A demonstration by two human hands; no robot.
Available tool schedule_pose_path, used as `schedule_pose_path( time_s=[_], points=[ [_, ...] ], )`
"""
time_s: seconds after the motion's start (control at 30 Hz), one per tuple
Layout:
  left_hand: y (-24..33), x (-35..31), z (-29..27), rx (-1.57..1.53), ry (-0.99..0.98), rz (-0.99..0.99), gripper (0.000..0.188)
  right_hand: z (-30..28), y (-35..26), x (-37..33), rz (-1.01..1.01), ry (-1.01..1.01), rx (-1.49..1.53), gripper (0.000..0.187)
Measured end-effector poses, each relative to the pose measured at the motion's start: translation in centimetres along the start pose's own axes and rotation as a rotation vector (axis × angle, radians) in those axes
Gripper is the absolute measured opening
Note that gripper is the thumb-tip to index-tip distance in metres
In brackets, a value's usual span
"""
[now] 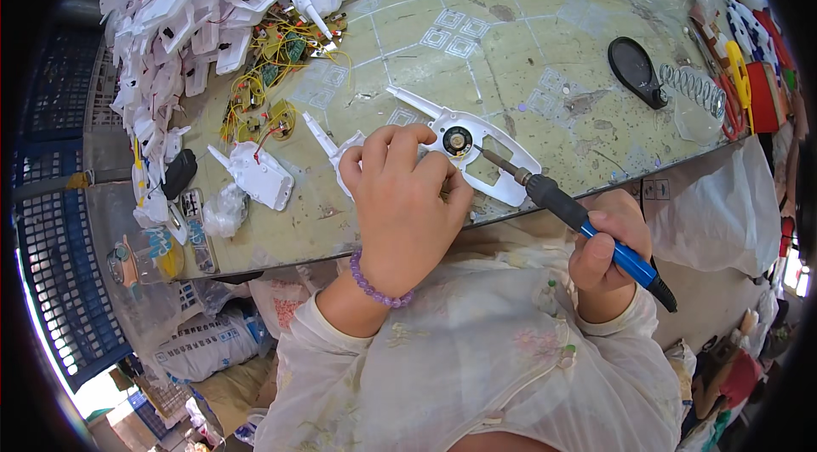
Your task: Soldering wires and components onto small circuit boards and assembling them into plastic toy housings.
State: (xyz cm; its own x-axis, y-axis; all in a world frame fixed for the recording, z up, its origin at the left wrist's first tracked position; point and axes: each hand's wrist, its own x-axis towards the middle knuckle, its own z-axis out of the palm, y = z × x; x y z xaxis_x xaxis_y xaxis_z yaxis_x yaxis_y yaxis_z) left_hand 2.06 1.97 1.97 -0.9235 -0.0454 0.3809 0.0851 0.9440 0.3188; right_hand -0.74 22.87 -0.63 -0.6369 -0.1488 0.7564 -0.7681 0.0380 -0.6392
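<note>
My right hand (611, 243) grips a soldering iron (553, 197) with a blue and black handle. Its tip reaches the edge of a small round black speaker (457, 140), which sits in a white plastic housing half (509, 188) with a large cut-out. Beside that speaker, my left hand (404, 197) is closed, fingers curled over the housing's left side; what they pinch is hidden. Partly under this hand lies a second white plastic piece (328, 139). Another white shell (262, 178) with red wire rests farther left.
A tall heap of white plastic shells (183, 14) fills the far left, beside circuit boards with yellow wires (277, 65). At the right are a black oval part (634, 69), a metal spring (694, 86) and yellow-handled tools (739, 82). The table's front edge (281, 266) runs before me.
</note>
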Motion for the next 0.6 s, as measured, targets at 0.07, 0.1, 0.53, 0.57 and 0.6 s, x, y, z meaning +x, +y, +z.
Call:
schedule_pose_path(
  time_s=[0.07, 0.1, 0.53, 0.57, 0.6],
  points=[
    [0.11, 0.09, -0.06, 0.013, 0.001, 0.005, 0.009, -0.02, 0.01, 0.06, -0.012, -0.005, -0.002, 0.016],
    [0.15, 0.13, -0.08, 0.027, 0.002, 0.01, 0.009, 0.0, 0.0, 0.08, -0.008, -0.005, -0.007, 0.016],
    [0.42, 0.42, -0.24, 0.058, -0.026, 0.025, 0.008, 0.34, 0.03, 0.3, -0.033, -0.027, -0.003, 0.017],
    [0.41, 0.41, -0.26, 0.055, -0.031, 0.024, 0.008, 0.39, 0.01, 0.33, -0.033, -0.026, -0.003, 0.017],
    [0.4, 0.41, -0.27, 0.051, -0.035, 0.023, 0.008, 0.44, -0.03, 0.38, -0.031, -0.029, -0.003, 0.017]
  ],
)
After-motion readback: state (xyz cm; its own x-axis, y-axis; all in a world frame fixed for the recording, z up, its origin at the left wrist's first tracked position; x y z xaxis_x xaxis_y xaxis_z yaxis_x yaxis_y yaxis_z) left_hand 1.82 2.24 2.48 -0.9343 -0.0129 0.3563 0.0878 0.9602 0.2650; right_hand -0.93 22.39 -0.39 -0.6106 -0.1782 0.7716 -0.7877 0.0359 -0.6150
